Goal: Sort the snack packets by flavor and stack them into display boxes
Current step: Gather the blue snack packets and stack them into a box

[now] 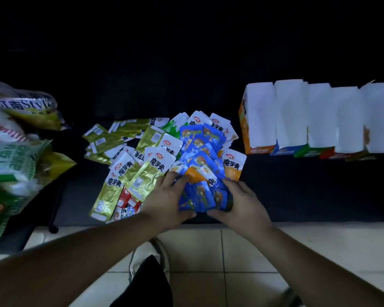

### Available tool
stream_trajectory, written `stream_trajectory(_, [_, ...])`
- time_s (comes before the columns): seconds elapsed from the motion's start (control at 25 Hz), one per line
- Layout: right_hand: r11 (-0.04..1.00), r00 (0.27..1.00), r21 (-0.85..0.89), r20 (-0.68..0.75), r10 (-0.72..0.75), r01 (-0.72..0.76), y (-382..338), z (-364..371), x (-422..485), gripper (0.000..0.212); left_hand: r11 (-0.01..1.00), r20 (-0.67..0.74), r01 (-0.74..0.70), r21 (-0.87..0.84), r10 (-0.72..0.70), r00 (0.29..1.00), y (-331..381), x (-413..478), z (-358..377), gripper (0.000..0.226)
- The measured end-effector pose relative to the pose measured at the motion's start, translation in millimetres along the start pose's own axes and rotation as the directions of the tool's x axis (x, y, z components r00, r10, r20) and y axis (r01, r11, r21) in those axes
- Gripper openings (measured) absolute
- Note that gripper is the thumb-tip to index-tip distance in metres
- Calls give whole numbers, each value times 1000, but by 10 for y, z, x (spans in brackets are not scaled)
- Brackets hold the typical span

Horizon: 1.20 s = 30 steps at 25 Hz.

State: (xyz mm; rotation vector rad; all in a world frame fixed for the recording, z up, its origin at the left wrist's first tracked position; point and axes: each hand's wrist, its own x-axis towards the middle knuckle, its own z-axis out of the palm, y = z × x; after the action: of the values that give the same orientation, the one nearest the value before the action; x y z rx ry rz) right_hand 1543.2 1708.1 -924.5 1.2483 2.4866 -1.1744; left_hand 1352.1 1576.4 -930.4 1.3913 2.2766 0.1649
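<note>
A heap of small snack packets lies on a dark table. Gold-green packets (129,173) spread over its left side, blue packets (200,147) sit in the middle, an orange packet (234,166) lies to the right and red ones (125,199) at the front. Both hands hold one bundle of blue packets (205,197) at the table's front edge. My left hand (166,201) grips its left side, and my right hand (242,203) grips its right side. Several display boxes (319,120) with white inner walls stand in a row at the right.
Large snack bags (13,151) are piled at the far left, partly hanging over the table edge. Pale floor tiles (231,251) lie below the table front. A dark trouser leg and a shoe show between my arms.
</note>
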Motion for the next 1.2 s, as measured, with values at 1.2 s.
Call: stream_trajectory(1.2, [640,977,756,-211,39,137,-194,-598,84,73,783,-342,-145,-604,-91,935,415,376,-121,36])
